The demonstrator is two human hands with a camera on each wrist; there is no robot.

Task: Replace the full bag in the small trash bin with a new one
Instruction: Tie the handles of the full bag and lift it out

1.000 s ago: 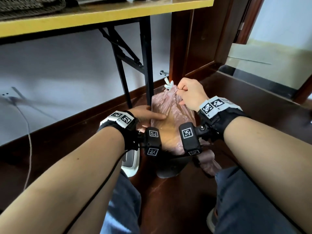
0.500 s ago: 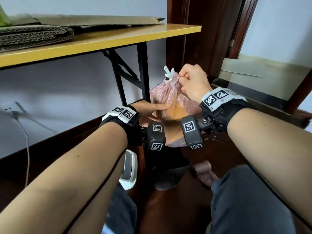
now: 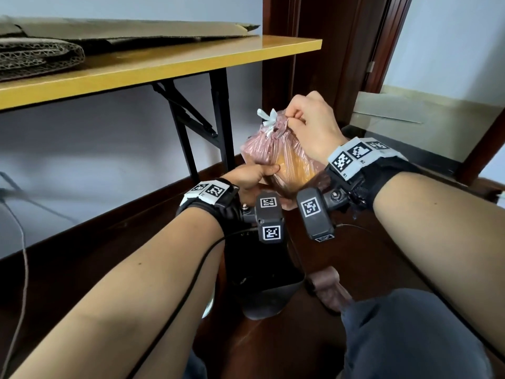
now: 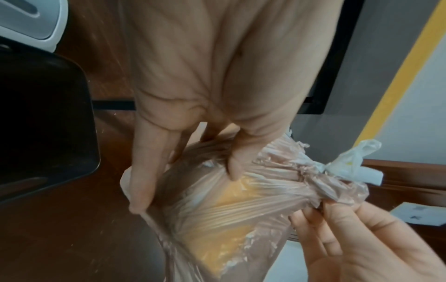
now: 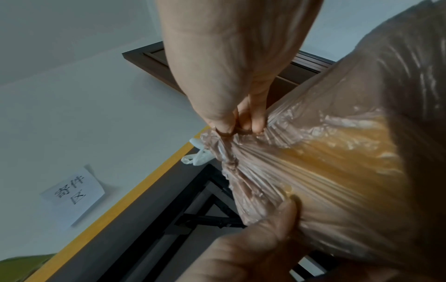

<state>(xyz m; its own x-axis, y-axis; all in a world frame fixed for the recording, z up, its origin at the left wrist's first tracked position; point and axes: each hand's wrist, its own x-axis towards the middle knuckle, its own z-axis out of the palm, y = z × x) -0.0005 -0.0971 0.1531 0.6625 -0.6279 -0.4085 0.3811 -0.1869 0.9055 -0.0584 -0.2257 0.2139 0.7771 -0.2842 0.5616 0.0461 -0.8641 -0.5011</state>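
Note:
A full pinkish see-through bag with something orange inside hangs in the air above the small black bin. A white knot closes its neck. My right hand pinches the gathered neck just beside the knot; the right wrist view shows that hand with its fingertips curled into the plastic. My left hand grips the bag's side lower down, and in the left wrist view the left hand has its thumb on the bag and its fingers on the other side. A brownish roll of bags lies on the floor by the bin.
A yellow-topped table with black folding legs stands just behind the bag, with cardboard on it. A dark wooden door frame is to the right. A white and grey object lies on the floor beside the bin. A cable hangs at the left.
Both hands have risen with the bag, which has come up out of the bin. The grips look unchanged.

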